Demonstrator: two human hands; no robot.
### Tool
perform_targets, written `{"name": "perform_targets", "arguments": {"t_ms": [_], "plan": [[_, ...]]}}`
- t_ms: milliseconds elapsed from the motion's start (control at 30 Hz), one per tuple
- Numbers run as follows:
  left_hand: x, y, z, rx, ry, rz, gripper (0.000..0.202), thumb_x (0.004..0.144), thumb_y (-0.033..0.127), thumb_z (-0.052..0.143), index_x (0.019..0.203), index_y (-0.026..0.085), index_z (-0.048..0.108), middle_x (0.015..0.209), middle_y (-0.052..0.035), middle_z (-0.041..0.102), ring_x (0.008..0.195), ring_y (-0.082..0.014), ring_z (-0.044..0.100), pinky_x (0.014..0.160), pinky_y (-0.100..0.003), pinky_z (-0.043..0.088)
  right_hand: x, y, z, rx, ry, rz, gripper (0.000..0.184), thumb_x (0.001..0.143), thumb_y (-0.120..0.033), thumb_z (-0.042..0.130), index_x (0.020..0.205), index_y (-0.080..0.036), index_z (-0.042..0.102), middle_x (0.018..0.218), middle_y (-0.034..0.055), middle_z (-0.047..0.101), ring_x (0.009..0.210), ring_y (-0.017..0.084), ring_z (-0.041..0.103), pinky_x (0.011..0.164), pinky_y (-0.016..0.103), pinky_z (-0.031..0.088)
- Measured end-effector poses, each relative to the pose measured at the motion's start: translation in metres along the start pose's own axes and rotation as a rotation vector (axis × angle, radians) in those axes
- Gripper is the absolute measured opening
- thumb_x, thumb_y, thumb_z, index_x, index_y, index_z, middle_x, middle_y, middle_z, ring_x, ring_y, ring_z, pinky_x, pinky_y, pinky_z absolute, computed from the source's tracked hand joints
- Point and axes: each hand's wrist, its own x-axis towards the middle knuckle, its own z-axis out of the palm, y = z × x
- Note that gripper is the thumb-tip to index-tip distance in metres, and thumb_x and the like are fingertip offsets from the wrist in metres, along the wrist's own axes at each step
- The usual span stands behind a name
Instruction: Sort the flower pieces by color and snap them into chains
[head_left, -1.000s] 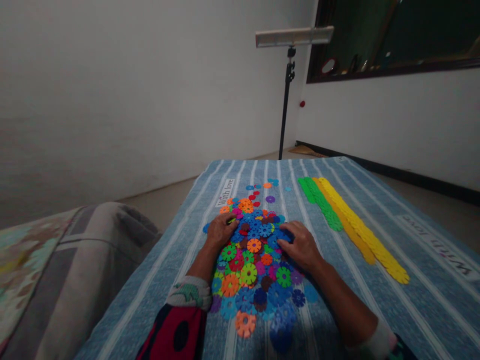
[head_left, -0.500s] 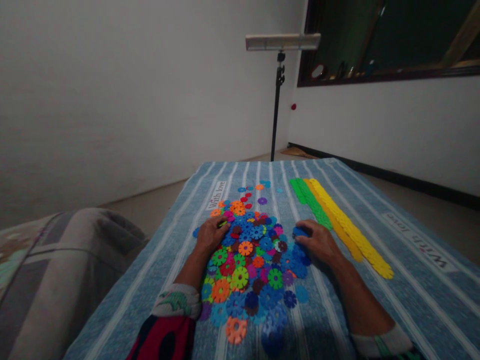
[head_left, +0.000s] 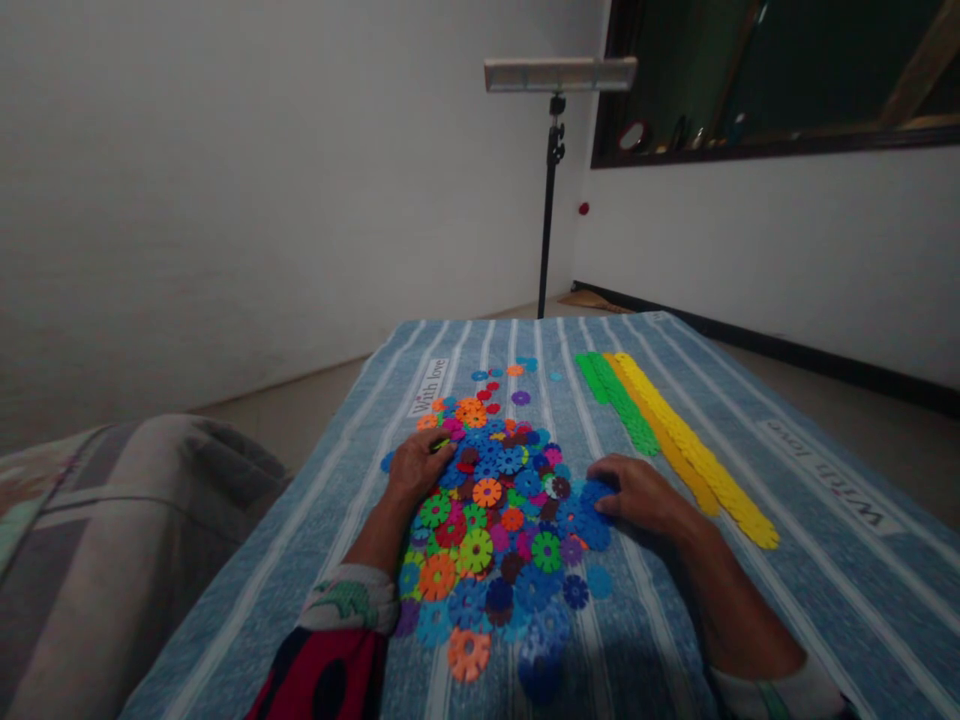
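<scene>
A heap of flat plastic snowflake discs [head_left: 487, 492] in many colours lies on the striped cloth. At the heap's left edge is my left hand [head_left: 420, 468], its thumb and fingers closed around a yellow-green snowflake disc [head_left: 441, 444]. My right hand [head_left: 637, 492] rests at the right edge, thumb and forefinger closed on a blue snowflake disc [head_left: 595, 492]. Other blue discs lie right under those fingertips and partly hide what is gripped. Nearest to me are an orange disc [head_left: 469, 655] and a blurred dark blue piece [head_left: 541, 672].
Overlapping rows of green discs [head_left: 616, 405] and yellow discs [head_left: 697, 450] lie to the right on the striped cloth [head_left: 810, 590]. Several loose discs are scattered beyond the heap. A lamp stand [head_left: 548, 210] rises behind the table, and a fabric-covered seat [head_left: 172, 540] stands at left.
My right hand has moved slightly toward me, down onto the blue discs at the heap's edge. My left hand stays at the left edge with the yellow-green disc.
</scene>
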Motion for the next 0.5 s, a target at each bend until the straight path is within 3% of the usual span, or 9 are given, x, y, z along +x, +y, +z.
{"name": "perform_targets", "arguments": {"t_ms": [200, 500], "plan": [[-0.001, 0.004, -0.003, 0.022, -0.023, -0.01, 0.041, 0.08, 0.043, 0.057, 0.109, 0.02, 0.076, 0.121, -0.0076, 0.074, 0.11, -0.0266, 0.068, 0.099, -0.038, 0.052, 0.002, -0.011, -0.004, -0.11, -0.122, -0.006, 0.028, 0.07, -0.019, 0.067, 0.098, -0.017, 0.072, 0.1, 0.0073, 0.069, 0.095, 0.022, 0.062, 0.082, 0.03, 0.041], [-0.001, 0.006, -0.007, 0.061, -0.029, 0.007, 0.043, 0.08, 0.044, 0.055, 0.108, 0.021, 0.077, 0.12, -0.0071, 0.075, 0.112, -0.0272, 0.067, 0.101, -0.038, 0.051, 0.009, -0.016, 0.001, -0.091, -0.112, 0.018, 0.035, 0.066, -0.013, 0.06, 0.098, -0.014, 0.072, 0.098, 0.0079, 0.067, 0.094, 0.021, 0.059, 0.081, 0.027, 0.04]]}}
